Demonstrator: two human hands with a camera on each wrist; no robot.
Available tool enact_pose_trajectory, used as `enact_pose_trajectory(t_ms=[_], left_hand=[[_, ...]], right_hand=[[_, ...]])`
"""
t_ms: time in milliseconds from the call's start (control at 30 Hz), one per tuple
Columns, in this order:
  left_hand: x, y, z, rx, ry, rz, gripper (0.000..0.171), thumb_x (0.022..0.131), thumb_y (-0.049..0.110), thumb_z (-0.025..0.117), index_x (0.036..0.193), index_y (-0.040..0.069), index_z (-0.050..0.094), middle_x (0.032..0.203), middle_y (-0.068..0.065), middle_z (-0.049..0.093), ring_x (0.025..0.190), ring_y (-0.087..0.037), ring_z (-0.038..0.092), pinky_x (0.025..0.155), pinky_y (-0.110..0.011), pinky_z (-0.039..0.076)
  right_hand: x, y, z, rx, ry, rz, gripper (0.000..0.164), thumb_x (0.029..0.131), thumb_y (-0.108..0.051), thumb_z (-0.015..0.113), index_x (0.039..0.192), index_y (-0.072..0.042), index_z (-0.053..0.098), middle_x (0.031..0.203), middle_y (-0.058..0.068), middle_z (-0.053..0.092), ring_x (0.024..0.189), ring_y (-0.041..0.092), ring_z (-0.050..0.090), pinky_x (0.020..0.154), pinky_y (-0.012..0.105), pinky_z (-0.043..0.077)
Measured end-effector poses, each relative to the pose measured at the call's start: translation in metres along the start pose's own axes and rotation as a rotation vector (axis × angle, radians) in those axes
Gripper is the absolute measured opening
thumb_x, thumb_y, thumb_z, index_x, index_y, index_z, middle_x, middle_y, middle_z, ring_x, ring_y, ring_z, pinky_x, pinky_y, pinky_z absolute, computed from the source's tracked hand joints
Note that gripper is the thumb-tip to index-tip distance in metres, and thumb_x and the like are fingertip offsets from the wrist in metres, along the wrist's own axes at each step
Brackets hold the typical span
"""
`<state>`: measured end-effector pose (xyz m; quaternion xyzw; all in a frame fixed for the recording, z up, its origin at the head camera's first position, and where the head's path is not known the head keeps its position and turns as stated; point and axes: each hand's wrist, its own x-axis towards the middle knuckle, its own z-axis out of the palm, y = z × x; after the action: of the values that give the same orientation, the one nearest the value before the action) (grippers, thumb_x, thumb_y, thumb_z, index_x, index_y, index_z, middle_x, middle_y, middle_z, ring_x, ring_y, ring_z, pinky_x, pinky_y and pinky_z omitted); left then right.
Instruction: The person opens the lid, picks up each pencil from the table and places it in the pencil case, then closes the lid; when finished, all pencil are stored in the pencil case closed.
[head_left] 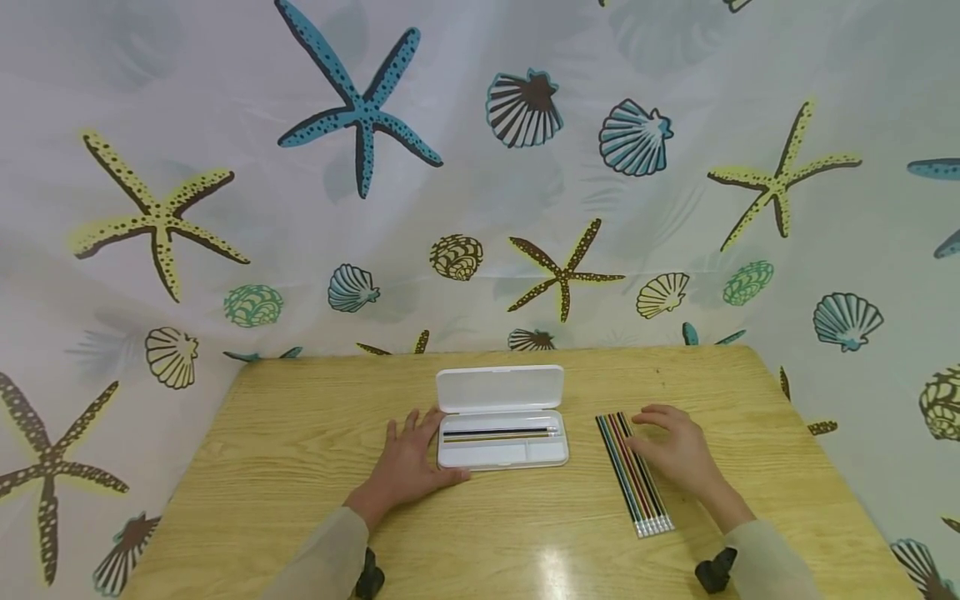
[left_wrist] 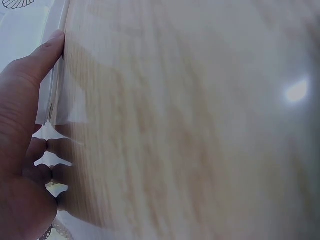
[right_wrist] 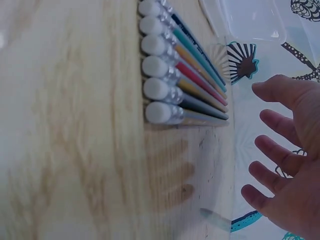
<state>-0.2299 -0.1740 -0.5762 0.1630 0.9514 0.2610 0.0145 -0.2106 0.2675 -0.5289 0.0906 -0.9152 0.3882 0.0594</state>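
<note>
A white pencil case [head_left: 480,455] lies on the table with its lid [head_left: 498,389] raised at the back. Two pencils, one dark and one yellowish [head_left: 495,437], lie in its long rear compartment. My left hand [head_left: 408,458] rests at the case's left side, fingers spread. Its extended thumb [left_wrist: 45,52] touches the case's front edge in the left wrist view. To the right, a row of several coloured pencils [head_left: 637,475] lies side by side, white erasers toward me. Beside and slightly over their far part hovers my right hand [head_left: 678,450], fingers apart and holding nothing.
The wooden table [head_left: 315,417] carries the case and the pencil row. A cloth printed with starfish and shells [head_left: 465,192] hangs behind the table and along both sides. Black wrist cameras [head_left: 716,571] sit under both sleeves.
</note>
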Motion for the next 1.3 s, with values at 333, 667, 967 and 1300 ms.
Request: enact_pose_trajectory(t_ms=[333, 667, 967, 1300], left_hand=[[0.001, 0.000, 0.000, 0.008, -0.012, -0.007, 0.108, 0.082, 0.073, 0.076, 0.165, 0.017, 0.036, 0.169, -0.020, 0.037, 0.157, -0.053, 0.026, 0.120, -0.081, 0.011], [0.000, 0.001, -0.001, 0.007, -0.009, -0.009, 0.109, 0.081, 0.071, 0.078, 0.166, 0.018, 0.035, 0.169, -0.019, 0.037, 0.158, -0.052, 0.025, 0.121, -0.080, 0.011], [0.000, 0.001, -0.001, 0.010, -0.003, -0.004, 0.108, 0.081, 0.071, 0.078, 0.165, 0.018, 0.036, 0.169, -0.019, 0.038, 0.158, -0.052, 0.026, 0.121, -0.080, 0.011], [0.000, 0.001, 0.000, 0.018, -0.012, -0.004, 0.108, 0.082, 0.073, 0.076, 0.165, 0.017, 0.036, 0.169, -0.019, 0.038, 0.157, -0.052, 0.026, 0.121, -0.080, 0.012]], right_hand=[[-0.005, 0.017, -0.005, -0.090, -0.028, -0.001, 0.044, 0.095, -0.021, 0.079, 0.130, 0.004, 0.071, 0.149, 0.033, 0.054, 0.140, 0.058, 0.045, 0.112, 0.074, 0.039], [-0.002, 0.026, -0.001, -0.103, -0.063, 0.002, 0.047, 0.097, -0.020, 0.075, 0.134, 0.008, 0.067, 0.150, 0.036, 0.051, 0.140, 0.061, 0.044, 0.111, 0.076, 0.037], [0.000, 0.030, 0.003, -0.127, -0.067, 0.014, 0.039, 0.096, -0.016, 0.077, 0.127, 0.009, 0.072, 0.147, 0.036, 0.054, 0.138, 0.060, 0.047, 0.111, 0.073, 0.040], [-0.001, 0.029, 0.005, -0.132, -0.044, 0.055, 0.035, 0.097, -0.017, 0.076, 0.118, 0.010, 0.075, 0.143, 0.035, 0.058, 0.137, 0.058, 0.049, 0.111, 0.070, 0.043]])
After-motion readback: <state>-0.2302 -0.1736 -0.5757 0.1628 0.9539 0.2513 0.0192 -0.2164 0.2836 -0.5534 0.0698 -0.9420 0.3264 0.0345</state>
